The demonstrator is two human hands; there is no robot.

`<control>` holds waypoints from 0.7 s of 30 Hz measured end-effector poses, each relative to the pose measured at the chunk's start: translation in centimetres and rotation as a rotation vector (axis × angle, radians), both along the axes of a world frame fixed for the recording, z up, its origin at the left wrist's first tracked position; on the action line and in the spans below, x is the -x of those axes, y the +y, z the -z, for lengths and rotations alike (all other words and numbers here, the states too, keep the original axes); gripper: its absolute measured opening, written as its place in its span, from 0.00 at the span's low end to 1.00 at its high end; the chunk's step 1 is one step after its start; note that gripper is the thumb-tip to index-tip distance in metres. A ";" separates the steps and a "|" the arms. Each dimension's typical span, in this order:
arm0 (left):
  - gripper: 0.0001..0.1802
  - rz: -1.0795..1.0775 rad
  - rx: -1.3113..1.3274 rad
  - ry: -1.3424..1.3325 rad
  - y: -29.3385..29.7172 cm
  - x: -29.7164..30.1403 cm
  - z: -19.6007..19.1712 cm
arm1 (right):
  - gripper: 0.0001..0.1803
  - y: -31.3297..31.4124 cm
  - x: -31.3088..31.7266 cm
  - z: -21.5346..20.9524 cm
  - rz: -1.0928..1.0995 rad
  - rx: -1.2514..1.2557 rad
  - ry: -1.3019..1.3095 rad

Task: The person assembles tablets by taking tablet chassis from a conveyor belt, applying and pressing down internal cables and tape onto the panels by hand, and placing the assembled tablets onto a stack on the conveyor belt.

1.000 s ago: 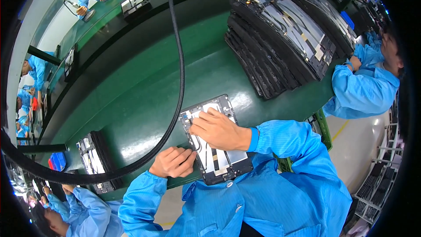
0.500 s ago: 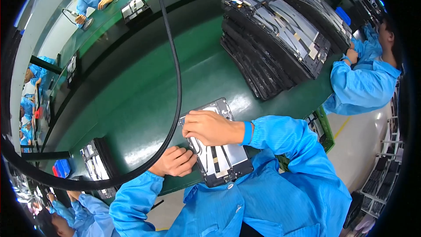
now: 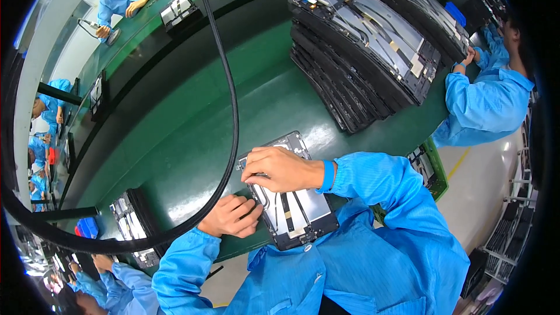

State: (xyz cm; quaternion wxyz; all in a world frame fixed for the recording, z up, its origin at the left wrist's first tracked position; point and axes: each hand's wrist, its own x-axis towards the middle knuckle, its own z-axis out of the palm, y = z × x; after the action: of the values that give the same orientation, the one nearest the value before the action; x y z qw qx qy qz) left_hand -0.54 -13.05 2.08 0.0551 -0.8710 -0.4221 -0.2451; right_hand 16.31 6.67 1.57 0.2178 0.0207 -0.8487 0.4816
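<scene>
The left hand point(image 3: 232, 217) curled loosely at the left edge of an uncovered tablet point(image 3: 309, 207), perhaps to steady it, and the right hand point(image 3: 279, 169) arched over its upper part, fingertips drawn together, though whether they pinched anything I couldn't tell; the tablet lay close to the body, likely for easy reach. The glossy green table point(image 3: 268, 102) carried a short pile of tablets point(image 3: 126, 216) at left and a tall pile point(image 3: 373, 41) at right, with a blue-coated co-worker point(image 3: 484, 105) above the pale floor point(image 3: 481, 169) beyond.
</scene>
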 end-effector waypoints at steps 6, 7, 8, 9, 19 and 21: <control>0.19 -0.011 0.059 -0.066 -0.3 0.0 0.0 | 0.05 0.0 -0.1 0.1 -0.001 -0.005 0.004; 0.20 -0.026 0.082 -0.068 -0.5 0.0 -0.1 | 0.05 0.0 -0.1 0.1 -0.006 -0.007 0.015; 0.20 -0.025 0.084 -0.066 -0.5 0.0 -0.2 | 0.05 0.0 -0.1 0.1 -0.004 -0.006 0.016; 0.20 -0.029 0.092 -0.072 -0.5 0.0 -0.2 | 0.06 -0.1 -0.1 0.1 -0.003 -0.004 0.016; 0.17 -0.017 0.034 -0.061 0.1 -0.2 -0.4 | 0.07 0.0 -0.2 0.2 0.016 0.013 0.014; 0.18 -0.023 0.018 -0.026 0.1 0.0 -0.3 | 0.07 0.0 -0.2 0.1 0.017 0.016 0.017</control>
State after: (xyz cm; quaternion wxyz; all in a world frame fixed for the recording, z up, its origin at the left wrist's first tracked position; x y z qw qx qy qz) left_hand -0.55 -12.95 2.38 0.0447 -0.8632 -0.4351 -0.2521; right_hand 16.50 6.64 1.44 0.2294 0.0157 -0.8430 0.4863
